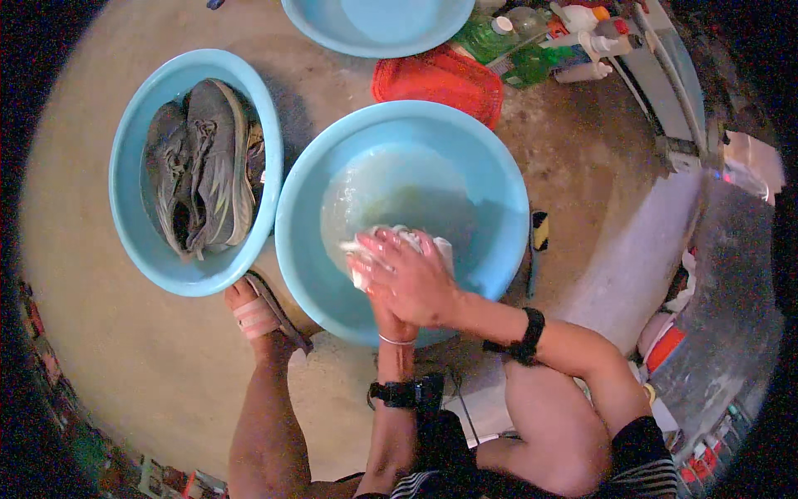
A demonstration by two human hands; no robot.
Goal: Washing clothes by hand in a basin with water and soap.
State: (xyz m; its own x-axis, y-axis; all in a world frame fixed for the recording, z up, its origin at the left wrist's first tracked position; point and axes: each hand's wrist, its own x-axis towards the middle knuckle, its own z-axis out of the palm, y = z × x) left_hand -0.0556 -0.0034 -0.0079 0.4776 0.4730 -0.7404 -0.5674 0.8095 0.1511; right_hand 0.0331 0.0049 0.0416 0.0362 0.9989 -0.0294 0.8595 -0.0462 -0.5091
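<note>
Over a round light-blue basin of cloudy water, both my hands are pressed together around a bunched, wet white cloth. My right hand lies on top, closed over the cloth, its fingers pointing to the upper left. Beneath it, my left hand comes up from the basin's near side and cups the cloth from below; most of its fingers are hidden. White bits of the cloth stick out at both sides of the hands. What kind of cloth it is cannot be made out.
To the left, an oval blue basin holds a pair of dark grey sneakers. A red plastic basket and another blue basin lie beyond. Several bottles stand at the far right. A brush is beside the basin.
</note>
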